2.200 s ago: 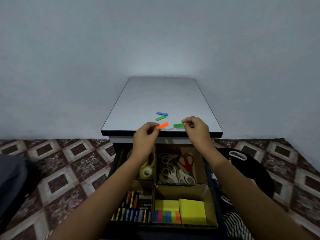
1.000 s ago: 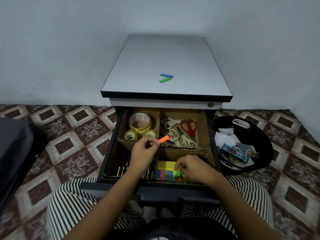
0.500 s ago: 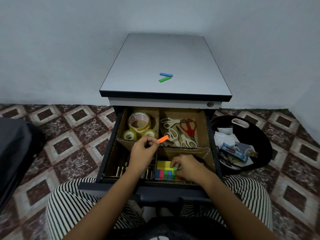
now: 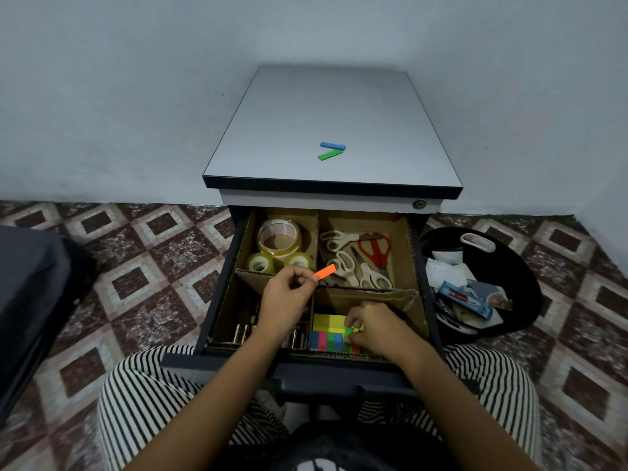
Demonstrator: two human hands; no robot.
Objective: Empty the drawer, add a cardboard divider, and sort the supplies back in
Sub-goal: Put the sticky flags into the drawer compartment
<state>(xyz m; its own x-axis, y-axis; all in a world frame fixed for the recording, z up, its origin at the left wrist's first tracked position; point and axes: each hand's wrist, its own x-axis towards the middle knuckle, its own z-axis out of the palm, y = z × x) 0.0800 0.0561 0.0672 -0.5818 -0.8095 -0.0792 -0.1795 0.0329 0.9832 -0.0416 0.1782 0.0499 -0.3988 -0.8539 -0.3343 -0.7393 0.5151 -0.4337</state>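
Drawer (image 4: 217, 300) open, brown cardboard divider (image 4: 370, 295) splits it into four cells. Left hand (image 4: 285, 300) pinches small orange paper flag (image 4: 324, 271) by its near end, thumb and forefinger; flag juts up-right over the divider crossing, above the cells. Right hand (image 4: 377, 326) is down in front-right cell, fingertips pinching green paper flag (image 4: 350, 332) at the row of coloured flags (image 4: 326, 339), beside yellow sticky-note pad (image 4: 328, 321).

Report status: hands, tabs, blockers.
Left hand pinches orange tab over drawer. Right hand pinches green tab at sticky-note stack. Blue tab, second green tab on cabinet top. Nothing blocking.
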